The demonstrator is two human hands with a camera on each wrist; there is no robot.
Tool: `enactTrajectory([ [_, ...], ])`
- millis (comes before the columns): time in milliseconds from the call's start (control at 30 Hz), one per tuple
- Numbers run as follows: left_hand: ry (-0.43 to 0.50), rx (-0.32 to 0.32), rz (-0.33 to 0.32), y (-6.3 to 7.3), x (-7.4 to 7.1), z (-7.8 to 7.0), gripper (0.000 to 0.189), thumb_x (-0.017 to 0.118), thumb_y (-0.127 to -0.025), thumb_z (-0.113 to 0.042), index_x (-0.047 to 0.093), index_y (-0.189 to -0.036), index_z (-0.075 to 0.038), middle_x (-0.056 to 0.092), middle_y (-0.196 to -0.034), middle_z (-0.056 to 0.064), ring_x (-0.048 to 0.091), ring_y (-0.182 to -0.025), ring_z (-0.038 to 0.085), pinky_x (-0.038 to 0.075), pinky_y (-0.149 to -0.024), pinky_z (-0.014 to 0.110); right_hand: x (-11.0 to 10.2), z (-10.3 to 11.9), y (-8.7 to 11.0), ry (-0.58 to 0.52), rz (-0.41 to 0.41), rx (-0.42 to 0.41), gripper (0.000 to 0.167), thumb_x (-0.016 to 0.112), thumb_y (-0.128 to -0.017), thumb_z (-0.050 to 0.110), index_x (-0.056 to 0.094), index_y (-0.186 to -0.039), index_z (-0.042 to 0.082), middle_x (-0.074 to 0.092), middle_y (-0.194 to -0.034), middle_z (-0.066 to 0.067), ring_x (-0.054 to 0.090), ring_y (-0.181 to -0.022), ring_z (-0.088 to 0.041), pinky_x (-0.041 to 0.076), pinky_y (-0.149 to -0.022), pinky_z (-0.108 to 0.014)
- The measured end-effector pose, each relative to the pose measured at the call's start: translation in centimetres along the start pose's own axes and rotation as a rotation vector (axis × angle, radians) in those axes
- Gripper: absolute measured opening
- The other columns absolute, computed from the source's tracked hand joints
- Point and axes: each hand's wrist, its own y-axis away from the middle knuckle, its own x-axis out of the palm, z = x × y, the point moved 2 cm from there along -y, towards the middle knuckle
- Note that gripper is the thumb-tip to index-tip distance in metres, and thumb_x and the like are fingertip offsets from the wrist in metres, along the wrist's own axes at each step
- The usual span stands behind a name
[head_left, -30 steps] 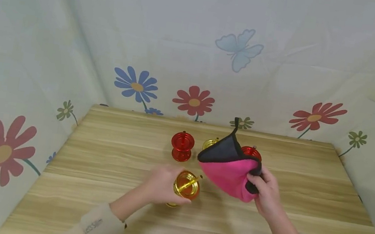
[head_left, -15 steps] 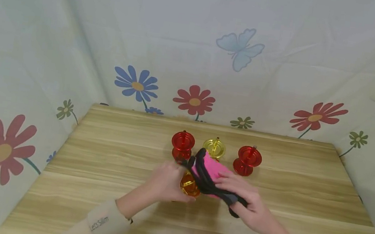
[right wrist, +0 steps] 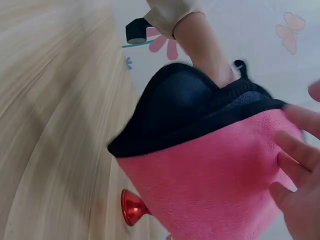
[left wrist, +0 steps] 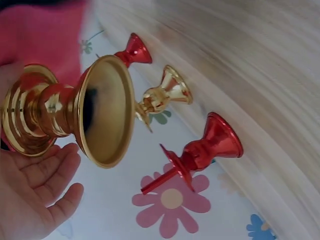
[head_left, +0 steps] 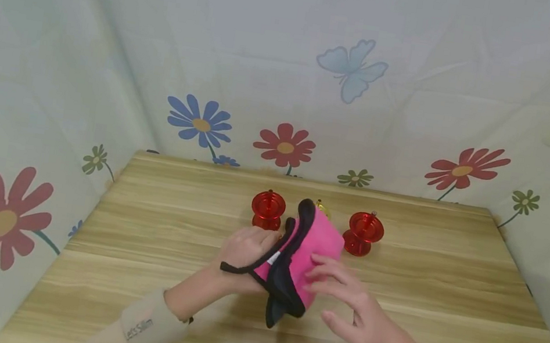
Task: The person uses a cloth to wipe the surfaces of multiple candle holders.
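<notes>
My left hand (head_left: 247, 248) holds a gold candlestick (left wrist: 65, 120) just above the wooden table (head_left: 145, 270); in the head view the candlestick is hidden. A pink cloth (head_left: 314, 250) with black trim and lining is draped over it. In the left wrist view the cloth (left wrist: 45, 30) lies behind the candlestick's top. My right hand (head_left: 329, 287) has straight, spread fingers (right wrist: 295, 160), and their tips touch the cloth's pink side (right wrist: 215, 180). A black loop of the cloth hangs over my left hand.
Two red candlesticks (head_left: 268, 210) (head_left: 363, 233) stand toward the back of the table. Between them a second gold candlestick (head_left: 323, 206) peeks out behind the cloth. Flowered fabric walls enclose the table on three sides. A small black device (right wrist: 136, 31) hangs by my left sleeve.
My right hand carried the cloth left onto the gold candlestick, let go its grip, and now touches it with open fingers. My left hand stayed in place, holding the candlestick.
</notes>
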Motion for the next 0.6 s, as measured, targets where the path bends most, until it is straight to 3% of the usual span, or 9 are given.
enactTrajectory([
  [167,-0.093,0.015,0.017,-0.3,-0.3,-0.8,0.041,0.069,-0.065,-0.035,0.061,-0.093,-0.007,0.066,-0.082,0.001,0.059,-0.076,0.014,0.049,-0.068,0.024,0.0,-0.4,-0.5,-0.144,-0.244,0.046,0.035,0.06,-0.076,-0.01,0.053,-0.11,-0.01,0.051,-0.101,-0.019,0.051,-0.1,-0.016,0.044,-0.088,-0.018],
  [300,-0.103,0.008,0.068,-0.4,-0.7,-1.7,0.05,0.069,-0.06,-0.047,0.06,-0.092,-0.009,0.064,-0.082,-0.001,0.056,-0.077,0.014,0.047,-0.068,0.025,0.2,-0.6,-0.7,-0.047,-0.348,0.158,0.044,0.066,-0.065,-0.017,0.056,-0.106,-0.008,0.05,-0.099,-0.017,0.051,-0.094,-0.012,0.046,-0.077,-0.014],
  [467,-0.14,0.04,0.071,-0.6,-0.9,-2.3,0.057,0.063,-0.062,-0.055,0.059,-0.095,-0.008,0.064,-0.089,0.0,0.056,-0.079,0.015,0.046,-0.071,0.026,0.4,-1.0,-0.6,0.196,-0.288,0.298,0.05,0.077,-0.06,-0.001,0.061,-0.108,0.002,0.051,-0.113,-0.013,0.043,-0.107,-0.016,0.041,-0.083,-0.012],
  [600,-0.171,0.063,0.055,-0.7,-0.9,-2.4,0.065,0.057,-0.064,-0.063,0.06,-0.097,-0.007,0.065,-0.09,0.002,0.057,-0.08,0.016,0.046,-0.073,0.027,0.4,-1.3,-0.5,0.318,-0.17,0.298,0.05,0.076,-0.067,0.021,0.06,-0.113,0.008,0.046,-0.128,-0.013,0.039,-0.117,-0.023,0.04,-0.092,-0.02],
])
